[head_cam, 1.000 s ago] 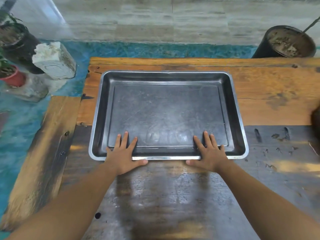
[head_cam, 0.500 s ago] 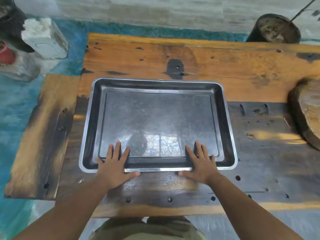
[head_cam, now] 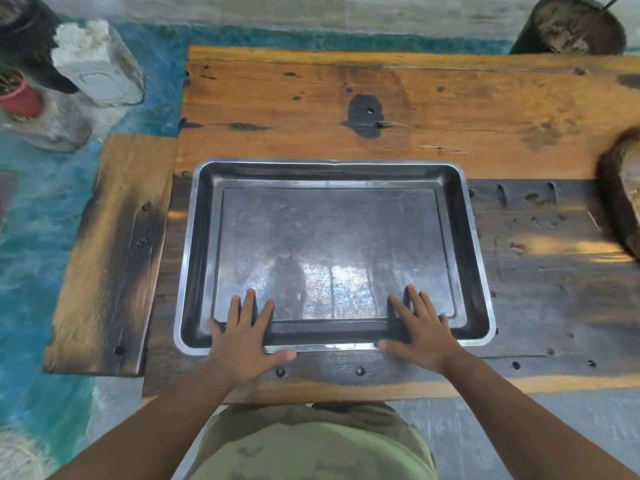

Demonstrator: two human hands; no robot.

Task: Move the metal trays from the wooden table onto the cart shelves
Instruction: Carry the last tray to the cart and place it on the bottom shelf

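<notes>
Tray (head_cam: 462, 237) of dull metal lies flat on the wooden desk (head_cam: 450, 109), close to its near edge. The left hand (head_cam: 242, 344) and right hand (head_cam: 420, 336) both rest on the near rim, with fingers straight and spread onto the tray floor and thumbs stretched along the rim's outside, neither curled round it. A dark pot (head_cam: 571, 26) stands beyond the far right corner.

Both arms stretched forward, bare — left hand (head_cam: 246, 341) flat, palm down, fingers straight and spread; right hand (head_cam: 420, 336) likewise — thumbs pointing toward each other.
</notes>
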